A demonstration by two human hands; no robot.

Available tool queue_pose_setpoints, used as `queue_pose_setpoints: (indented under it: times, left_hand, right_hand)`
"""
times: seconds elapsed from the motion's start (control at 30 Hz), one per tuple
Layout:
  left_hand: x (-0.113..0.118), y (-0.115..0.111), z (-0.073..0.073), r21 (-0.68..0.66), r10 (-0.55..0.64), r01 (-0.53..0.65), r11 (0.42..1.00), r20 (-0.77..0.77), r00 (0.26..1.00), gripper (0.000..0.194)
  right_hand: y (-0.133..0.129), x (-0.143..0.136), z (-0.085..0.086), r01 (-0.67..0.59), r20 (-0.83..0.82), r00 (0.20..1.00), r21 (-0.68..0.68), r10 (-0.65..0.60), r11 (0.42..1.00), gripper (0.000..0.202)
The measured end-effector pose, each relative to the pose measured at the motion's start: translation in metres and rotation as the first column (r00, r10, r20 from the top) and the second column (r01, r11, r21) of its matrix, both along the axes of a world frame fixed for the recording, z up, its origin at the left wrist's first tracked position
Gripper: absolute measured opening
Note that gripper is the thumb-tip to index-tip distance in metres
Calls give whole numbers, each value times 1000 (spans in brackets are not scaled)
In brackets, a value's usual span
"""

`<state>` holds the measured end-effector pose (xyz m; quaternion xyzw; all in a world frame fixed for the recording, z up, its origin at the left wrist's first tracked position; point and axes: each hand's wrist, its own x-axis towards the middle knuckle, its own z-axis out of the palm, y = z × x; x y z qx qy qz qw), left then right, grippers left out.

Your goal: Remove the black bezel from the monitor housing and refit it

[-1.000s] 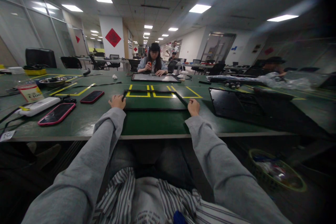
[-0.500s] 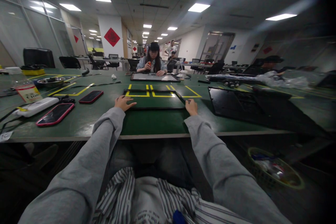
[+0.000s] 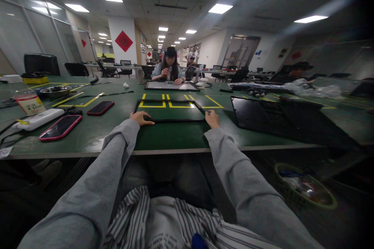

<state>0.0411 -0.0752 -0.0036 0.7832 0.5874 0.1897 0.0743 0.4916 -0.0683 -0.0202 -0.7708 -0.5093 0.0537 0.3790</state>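
Note:
A thin black rectangular frame (image 3: 179, 120) lies in front of me on the green table (image 3: 169, 138), and the table top shows through its middle. At its near left corner is my left hand (image 3: 141, 118), the thumb along the near bar and the other fingers bent over the left side. My right hand (image 3: 212, 119) is closed round the near right corner, with its fingertips partly hidden.
To the left lie a pink-edged phone (image 3: 60, 127), a second phone (image 3: 101, 108), a white power strip (image 3: 41, 119) and a bottle (image 3: 29, 101). At right sits a black panel (image 3: 260, 118). A co-worker (image 3: 168, 70) sits opposite behind a flat panel (image 3: 172, 85).
My left hand has slid slightly right and nearer along the frame's corner, its fingers drawing closer together. My right hand stays at the right corner. The frame has barely moved.

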Motion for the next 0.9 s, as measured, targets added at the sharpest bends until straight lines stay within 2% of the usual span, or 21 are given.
queue_pose_setpoints:
  times: [0.27,0.57,0.77,0.9]
  left_hand:
    - [1,0,3,-14,69,-68,998,64,996,44]
    - [0,0,8,-51,131,-125,991,120,984,51]
    - [-3,4,6,-33,153,-150,988,265,952,49]
    - [-6,8,2,18,118,-139,990,428,896,48]
  right_hand:
    - [4,1,-1,-41,-10,999,27,42,999,44]
    - [1,0,3,-35,-41,998,195,44,980,41]
    - [-2,2,16,114,-114,990,346,-79,931,50]
    - [-7,18,18,164,-47,987,311,-157,936,51]
